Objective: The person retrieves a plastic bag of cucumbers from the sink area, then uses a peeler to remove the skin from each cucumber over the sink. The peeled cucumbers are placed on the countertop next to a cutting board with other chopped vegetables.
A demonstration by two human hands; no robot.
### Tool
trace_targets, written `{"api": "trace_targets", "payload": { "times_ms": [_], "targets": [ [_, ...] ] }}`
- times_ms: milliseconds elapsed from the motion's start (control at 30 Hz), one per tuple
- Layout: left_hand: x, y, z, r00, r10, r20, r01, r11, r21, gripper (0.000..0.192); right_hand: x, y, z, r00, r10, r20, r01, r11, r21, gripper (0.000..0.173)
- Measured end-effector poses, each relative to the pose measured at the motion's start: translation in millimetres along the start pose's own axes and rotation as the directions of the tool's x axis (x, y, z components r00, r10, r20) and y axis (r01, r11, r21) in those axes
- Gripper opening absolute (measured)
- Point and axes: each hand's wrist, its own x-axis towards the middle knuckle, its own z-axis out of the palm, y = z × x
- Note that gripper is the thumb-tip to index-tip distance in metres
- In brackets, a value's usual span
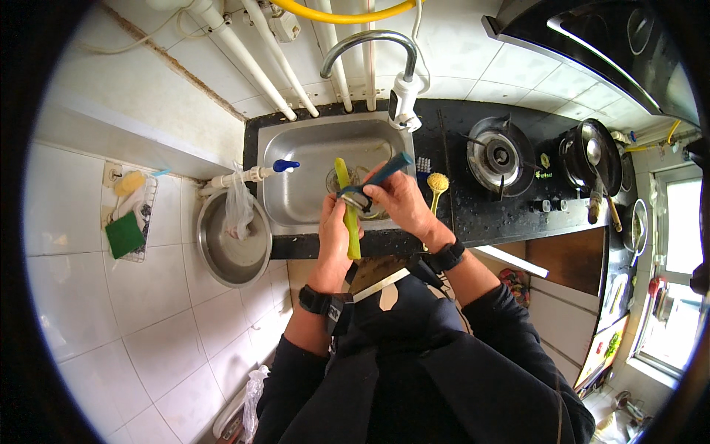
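A long yellow-green vegetable stalk [351, 233] is gripped by my left hand [333, 230] over the front rim of the stainless steel sink [294, 166]. My right hand [402, 200] holds a vegetable peeler [388, 169] by its dark blue-green handle. The peeler's metal blade lies across the middle of the stalk, at or very near its surface. Below the hands, the sink drain [335, 180] is partly hidden by the stalk, and pale scraps seem to lie around it.
A curved faucet [369, 36] arches over the sink. Right of it are a yellow-handled scrub brush [437, 186], a gas burner [500, 155] and a black wok [604, 144]. At left, a metal basin [208, 238] hangs near a blue-handled tap [285, 165].
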Motion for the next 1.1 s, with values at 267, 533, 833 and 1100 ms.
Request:
{"api": "trace_targets", "payload": {
  "times_ms": [267, 533, 833, 1100],
  "targets": [
    [-22, 15, -19, 0.947, -0.023, 0.321, 0.004, 0.998, 0.060, 0.022, 70, 28, -15, 0.996, -0.084, -0.017, 0.081, 0.988, -0.131, 0.014],
    [-18, 21, -34, 0.974, -0.034, 0.223, 0.053, 0.995, -0.079, 0.031, 82, 19, -22, 0.912, -0.400, -0.090, 0.300, 0.801, -0.519, 0.015],
    [2, 19, -27, 0.997, 0.002, 0.077, 0.008, 0.993, -0.118, 0.035, -30, -38, 9, 0.999, -0.040, 0.009, 0.040, 0.995, -0.089, 0.013],
    [15, 12, -21, 0.997, 0.052, 0.059, -0.048, 0.997, -0.068, 0.036, -57, -42, 19, 0.994, -0.046, 0.097, 0.046, 0.999, 0.000, 0.017]
  ]
}}
